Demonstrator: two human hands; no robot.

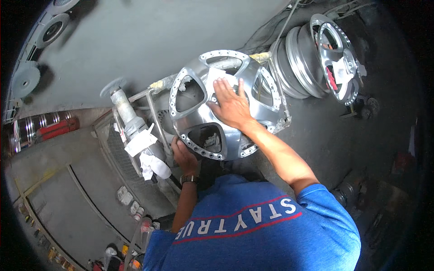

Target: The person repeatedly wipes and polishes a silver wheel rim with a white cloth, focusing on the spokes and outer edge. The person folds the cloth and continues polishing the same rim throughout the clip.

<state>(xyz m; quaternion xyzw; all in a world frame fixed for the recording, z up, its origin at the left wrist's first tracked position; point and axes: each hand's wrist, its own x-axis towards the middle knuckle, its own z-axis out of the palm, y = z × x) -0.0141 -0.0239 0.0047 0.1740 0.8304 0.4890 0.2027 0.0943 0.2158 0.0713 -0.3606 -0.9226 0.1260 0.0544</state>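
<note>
A polished silver wheel centre (pixel 235 142) with wide spokes and a bolt-holed outer ring rests on a metal frame in front of me. My right hand (pixel 230 103) lies flat over its middle, fingers stretched out. Beneath those fingertips is a white piece (pixel 216 76), cloth or paper, pressed against the metal. At the ring's lower left edge, my left hand (pixel 184 157) is closed on the wheel centre, its fingertips partly hidden.
Left of the wheel centre stands a grinder-like power tool (pixel 129 115) with a round disc, white rags (pixel 151 165) beside it. Wheel barrels (pixel 294 61) and another wheel centre (pixel 337 63) stand at the right. Discs (pixel 53 30) hang at the far left.
</note>
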